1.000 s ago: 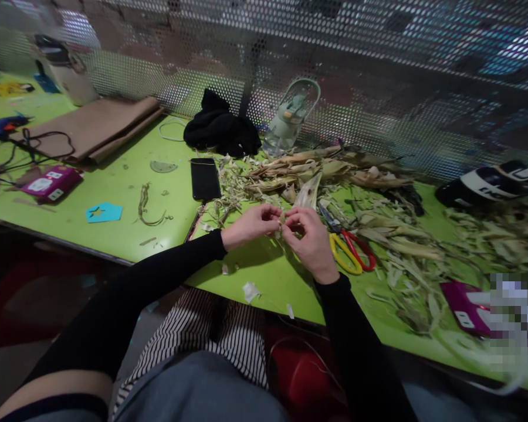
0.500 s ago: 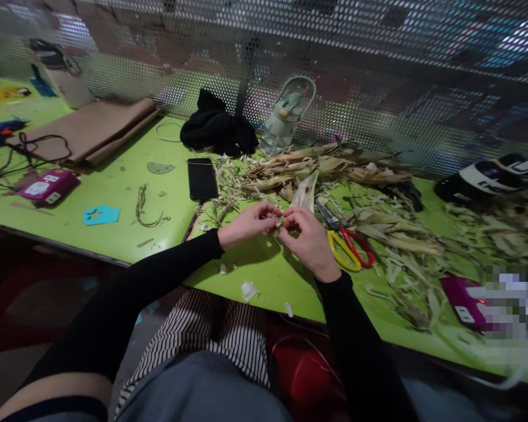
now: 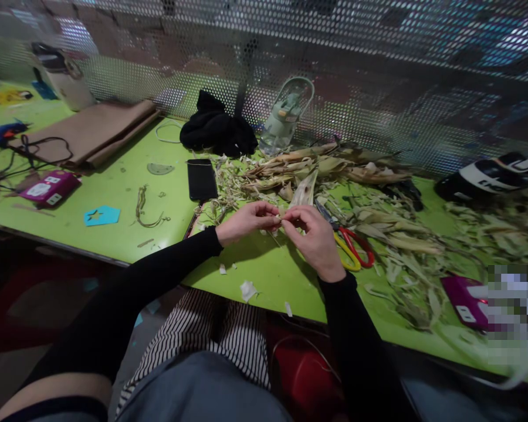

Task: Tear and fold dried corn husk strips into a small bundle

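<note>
A lime-green tabletop (image 3: 114, 193) fills the middle band of the frame, backed along the top by a perforated metal screen (image 3: 378, 70); a wide heap of dried corn husks (image 3: 378, 217) is spread over the tabletop's centre and right; folded brown paper (image 3: 92, 126) is laid at the upper left, with a white container (image 3: 68, 79) behind it; a black cloth bundle (image 3: 217, 130) is seen at upper centre, just beside a pale green water bottle (image 3: 286, 117) leaning against the screen; a black phone (image 3: 202, 179) is laid flat just left of the husk heap; a magenta box (image 3: 48, 189) sits at the left edge, and a second magenta box (image 3: 462, 293) at the lower right; scissors (image 3: 349, 246) with yellow and red handles are lying just right of the hands; a blue paper shape (image 3: 101, 215) is placed at the left, near a loose twisted strand (image 3: 143, 208).

Both black-sleeved arms are brought together at the frame's centre, just above the tabletop; the left hand (image 3: 246, 221) is closed, its fingertips pinched on a small husk strip (image 3: 280, 219); the right hand (image 3: 314, 240) is likewise curled shut, its thumb and forefinger pinched on the same strip from the other side; the strip is held between the two hands, at the near edge of the husk heap.
</note>
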`<state>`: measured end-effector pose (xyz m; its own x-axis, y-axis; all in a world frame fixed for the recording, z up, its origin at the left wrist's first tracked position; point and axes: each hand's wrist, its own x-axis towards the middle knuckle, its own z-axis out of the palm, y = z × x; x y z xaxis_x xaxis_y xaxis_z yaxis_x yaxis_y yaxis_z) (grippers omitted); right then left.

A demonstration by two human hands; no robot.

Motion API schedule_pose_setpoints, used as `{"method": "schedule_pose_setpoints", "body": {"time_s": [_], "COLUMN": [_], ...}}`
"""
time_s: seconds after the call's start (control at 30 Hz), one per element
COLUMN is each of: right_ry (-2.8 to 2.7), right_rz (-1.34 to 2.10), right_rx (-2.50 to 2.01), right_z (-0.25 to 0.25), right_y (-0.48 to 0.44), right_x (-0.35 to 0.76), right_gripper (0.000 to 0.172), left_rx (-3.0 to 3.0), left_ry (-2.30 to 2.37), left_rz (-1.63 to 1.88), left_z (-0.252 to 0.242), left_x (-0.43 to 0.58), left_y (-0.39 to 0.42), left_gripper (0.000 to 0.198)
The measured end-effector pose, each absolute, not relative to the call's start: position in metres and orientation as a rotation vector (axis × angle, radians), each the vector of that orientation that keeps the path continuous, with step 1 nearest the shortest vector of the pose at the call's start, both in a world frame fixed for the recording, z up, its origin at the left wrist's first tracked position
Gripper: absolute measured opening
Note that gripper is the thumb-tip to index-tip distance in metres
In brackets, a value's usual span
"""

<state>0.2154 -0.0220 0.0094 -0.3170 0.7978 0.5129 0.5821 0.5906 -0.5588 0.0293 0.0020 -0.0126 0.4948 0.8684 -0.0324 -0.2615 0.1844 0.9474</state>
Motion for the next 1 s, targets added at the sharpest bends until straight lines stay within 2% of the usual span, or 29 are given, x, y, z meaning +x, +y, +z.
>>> {"method": "schedule_pose_setpoints", "body": {"time_s": [0.13, 0.47, 0.77, 0.9, 1.0], "right_ry": [-2.005, -2.047, -2.118, -2.078, -1.951], "right_rz": [0.298, 0.28, 0.239, 0.375, 0.588], "right_rx": [-1.111, -1.11, -1.067, -1.094, -1.13], "right_z": [0.0077, 0.0116, 0.0096, 0.0081, 0.0084], "right_y": [-0.0218, -0.0252, -0.023, -0.024, -0.0251], "right_x": [0.2162, 0.2172, 0.217, 0.214, 0.2126], "right_gripper": [0.006, 0.006, 0.007, 0.002, 0.011], "left_rx": [1.12, 1.08, 1.085, 1.082, 1.052], "left_ry": [0.673, 0.607, 0.735, 0.768, 0.801], "left_rz": [0.908, 0.893, 0.873, 0.858, 0.865], "left_z": [-0.0152, -0.0159, -0.0131, -0.0098, -0.0069], "left_x": [0.0301, 0.0278, 0.0286, 0.0292, 0.0299], "left_y": [0.0026, 0.0029, 0.0036, 0.0023, -0.0002], "left_gripper": [0.025, 0.015, 0.007, 0.011, 0.009]}}
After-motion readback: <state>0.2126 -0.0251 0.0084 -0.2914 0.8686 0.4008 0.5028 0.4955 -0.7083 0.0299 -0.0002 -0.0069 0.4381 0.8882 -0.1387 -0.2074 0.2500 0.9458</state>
